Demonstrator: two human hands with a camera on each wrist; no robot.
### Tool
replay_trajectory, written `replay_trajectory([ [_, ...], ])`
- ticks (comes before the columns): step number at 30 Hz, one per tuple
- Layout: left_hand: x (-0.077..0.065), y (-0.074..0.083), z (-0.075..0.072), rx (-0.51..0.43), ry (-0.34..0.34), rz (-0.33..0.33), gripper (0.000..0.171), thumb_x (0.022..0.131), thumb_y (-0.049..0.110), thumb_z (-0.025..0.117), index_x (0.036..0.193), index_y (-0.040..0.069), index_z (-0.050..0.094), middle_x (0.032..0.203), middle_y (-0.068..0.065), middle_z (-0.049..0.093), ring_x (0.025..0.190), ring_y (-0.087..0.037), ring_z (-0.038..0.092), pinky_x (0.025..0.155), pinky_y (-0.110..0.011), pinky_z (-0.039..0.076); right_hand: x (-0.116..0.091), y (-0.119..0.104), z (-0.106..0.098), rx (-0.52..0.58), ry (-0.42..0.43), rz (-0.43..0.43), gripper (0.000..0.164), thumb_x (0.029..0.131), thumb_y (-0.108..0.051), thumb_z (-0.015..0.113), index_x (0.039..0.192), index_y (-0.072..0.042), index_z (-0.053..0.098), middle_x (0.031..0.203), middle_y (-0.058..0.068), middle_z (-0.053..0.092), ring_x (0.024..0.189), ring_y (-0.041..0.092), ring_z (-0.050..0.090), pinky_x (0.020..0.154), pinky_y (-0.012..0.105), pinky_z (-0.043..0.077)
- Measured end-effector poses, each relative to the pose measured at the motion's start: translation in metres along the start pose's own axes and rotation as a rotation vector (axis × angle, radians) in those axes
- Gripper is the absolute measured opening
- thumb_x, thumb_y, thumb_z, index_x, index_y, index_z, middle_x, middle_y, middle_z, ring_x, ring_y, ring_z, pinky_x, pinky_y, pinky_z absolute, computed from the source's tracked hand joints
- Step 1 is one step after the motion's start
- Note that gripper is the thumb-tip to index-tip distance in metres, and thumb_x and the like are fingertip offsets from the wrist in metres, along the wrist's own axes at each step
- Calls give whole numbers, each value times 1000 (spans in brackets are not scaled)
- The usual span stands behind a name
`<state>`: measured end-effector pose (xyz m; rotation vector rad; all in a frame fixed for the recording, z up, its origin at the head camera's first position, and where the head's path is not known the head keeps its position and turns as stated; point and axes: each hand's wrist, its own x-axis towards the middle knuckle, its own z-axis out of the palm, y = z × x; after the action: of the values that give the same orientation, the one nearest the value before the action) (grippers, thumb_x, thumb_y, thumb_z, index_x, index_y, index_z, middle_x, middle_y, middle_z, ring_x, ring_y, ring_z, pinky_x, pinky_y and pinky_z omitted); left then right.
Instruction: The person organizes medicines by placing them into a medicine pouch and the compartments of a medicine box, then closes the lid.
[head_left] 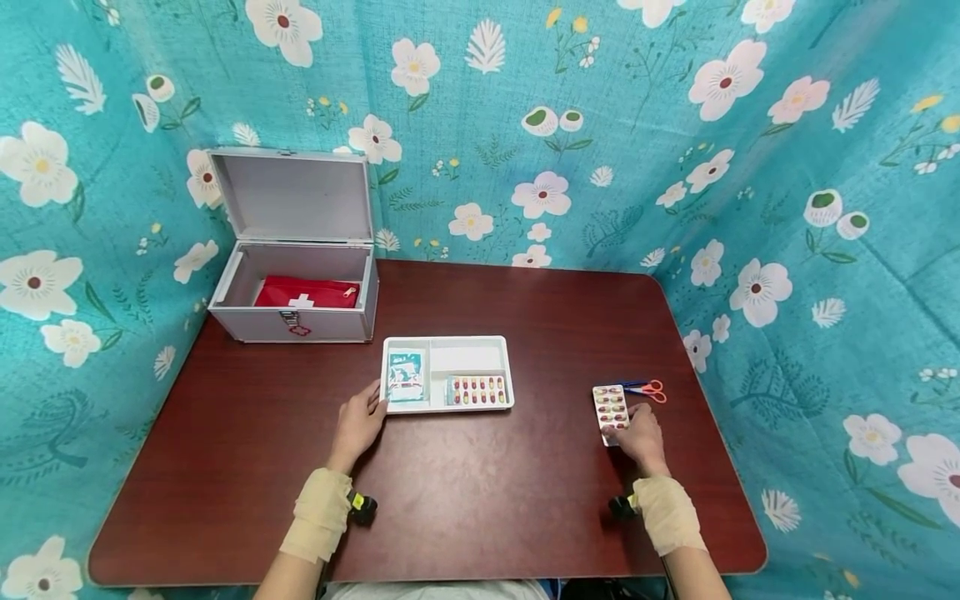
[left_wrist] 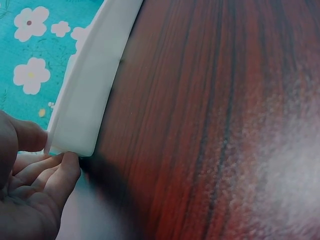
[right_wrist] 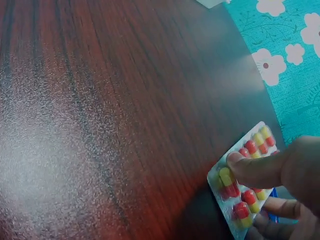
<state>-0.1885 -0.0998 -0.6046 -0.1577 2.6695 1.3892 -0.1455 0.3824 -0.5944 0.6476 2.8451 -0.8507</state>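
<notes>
A white compartment tray [head_left: 448, 410] lies mid-table. My left hand [head_left: 358, 425] holds its near left corner, and in the left wrist view the thumb lies at the rim with the fingers against the corner [left_wrist: 75, 125]. Inside the tray are a teal-and-white packet [head_left: 406, 377] on the left and a blister pack of capsules [head_left: 480, 389] at front right. Over on the right, my right hand [head_left: 640, 435] pinches another blister pack [head_left: 611, 404] of red-and-yellow capsules. Its thumb presses on the capsule side [right_wrist: 250, 200]; some fingers are hidden beneath. Scissors [head_left: 654, 390] with orange handles lie just beyond it.
A grey metal case [head_left: 300, 329] stands at the back left, lid raised, with a red zippered pouch [head_left: 315, 292] bearing a white cross inside. Floral teal curtains [head_left: 465, 125] hang around the brown table [head_left: 487, 517].
</notes>
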Motion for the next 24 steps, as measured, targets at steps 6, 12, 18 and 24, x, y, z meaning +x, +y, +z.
replay_trajectory([
  [6, 0, 0, 0, -27, 2, 9, 49, 98, 13, 58, 145, 0, 50, 138, -19, 59, 121, -28, 63, 102, -40, 52, 0, 2, 2, 96, 104, -80, 33, 83, -5, 74, 110, 4, 56, 103, 28, 70, 89, 40, 63, 75, 42, 43],
  [12, 0, 0, -1, -15, 5, 13, 49, 98, 13, 58, 145, 0, 50, 138, -18, 59, 122, -27, 63, 103, -41, 51, 7, -20, 6, 162, 192, -217, 25, 84, -4, 75, 109, -2, 72, 100, 20, 75, 83, 32, 63, 75, 40, 44],
  [18, -1, 1, -1, -16, 5, 21, 49, 97, 13, 59, 144, 0, 51, 137, -18, 60, 120, -27, 64, 103, -41, 51, 12, -61, 19, 267, 113, -271, 23, 84, -4, 76, 107, -4, 75, 97, 17, 76, 75, 13, 58, 70, 22, 41],
  [24, -1, 2, -2, -16, 7, 26, 48, 97, 12, 58, 144, 0, 51, 137, -18, 60, 121, -27, 63, 104, -41, 50, 15, -102, 38, 351, 12, -360, 23, 84, -1, 76, 107, -3, 75, 86, 17, 75, 61, 7, 57, 62, 18, 43],
])
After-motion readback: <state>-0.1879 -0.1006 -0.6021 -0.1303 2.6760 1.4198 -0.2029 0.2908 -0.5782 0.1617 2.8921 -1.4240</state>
